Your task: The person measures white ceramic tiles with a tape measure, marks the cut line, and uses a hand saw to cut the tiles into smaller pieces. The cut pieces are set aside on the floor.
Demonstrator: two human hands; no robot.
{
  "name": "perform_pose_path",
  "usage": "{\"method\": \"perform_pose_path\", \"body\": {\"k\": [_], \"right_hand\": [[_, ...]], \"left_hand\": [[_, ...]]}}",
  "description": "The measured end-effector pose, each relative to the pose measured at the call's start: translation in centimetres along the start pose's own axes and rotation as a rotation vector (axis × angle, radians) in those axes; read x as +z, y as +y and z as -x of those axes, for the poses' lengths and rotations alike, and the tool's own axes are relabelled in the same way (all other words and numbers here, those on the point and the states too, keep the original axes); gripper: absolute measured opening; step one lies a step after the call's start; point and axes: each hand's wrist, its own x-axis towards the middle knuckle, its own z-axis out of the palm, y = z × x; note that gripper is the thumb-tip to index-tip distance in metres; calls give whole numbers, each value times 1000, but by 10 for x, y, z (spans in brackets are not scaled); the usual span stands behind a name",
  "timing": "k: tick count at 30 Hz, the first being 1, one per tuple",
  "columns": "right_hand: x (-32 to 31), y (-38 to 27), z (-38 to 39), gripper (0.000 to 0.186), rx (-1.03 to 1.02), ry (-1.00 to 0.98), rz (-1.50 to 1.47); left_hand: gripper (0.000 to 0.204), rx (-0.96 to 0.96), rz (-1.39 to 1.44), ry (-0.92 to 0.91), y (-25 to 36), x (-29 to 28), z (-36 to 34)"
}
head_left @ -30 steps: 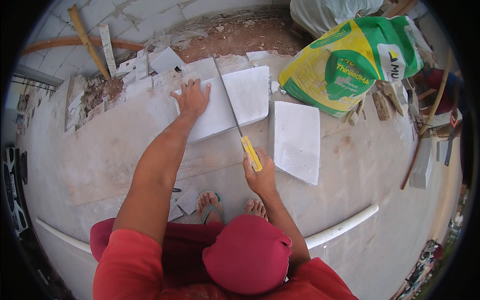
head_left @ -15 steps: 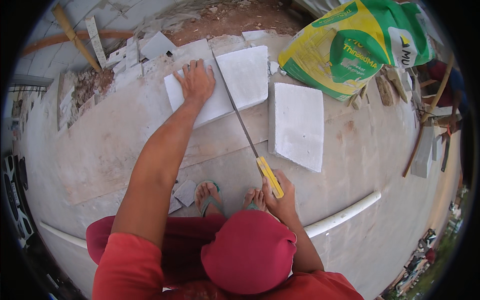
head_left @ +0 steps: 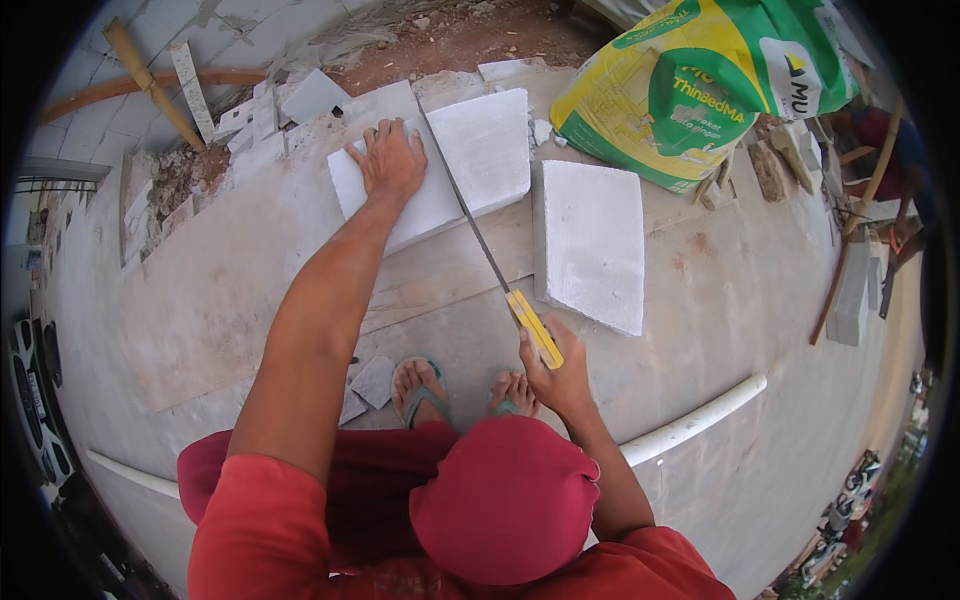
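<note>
My left hand (head_left: 390,163) lies with fingers spread on a white lightweight block (head_left: 485,150). My right hand (head_left: 556,365) is closed on the yellow handle of a long handsaw (head_left: 532,327). The saw's narrow blade slants across the block just right of my left hand. A second white block (head_left: 590,235), with one slanted end, lies to the right. A big green and yellow bag (head_left: 660,125) lies behind it, with small crumbled pieces between it and the first block.
Broken pieces (head_left: 313,98) and timber sticks (head_left: 153,85) lie along the block wall. White pipes (head_left: 700,415) lie near me on the concrete (head_left: 720,310). Stone scraps (head_left: 768,175) sit beside the bag. Another person (head_left: 905,185) is at the right edge, near upright grey blocks (head_left: 850,295).
My right hand drew the saw back toward my body, then pushed it slightly forward again. My left hand stayed on the block. The whole view shifted a little.
</note>
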Motion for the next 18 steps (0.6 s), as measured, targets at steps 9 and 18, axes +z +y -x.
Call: {"method": "perform_pose_path", "body": {"k": [9, 18], "right_hand": [[-7, 8, 34, 17, -46, 30, 2], [39, -7, -95, 21, -151, 112, 48]], "left_hand": [[50, -24, -18, 21, -2, 1, -2], [48, 8, 28, -62, 24, -3, -6]]}}
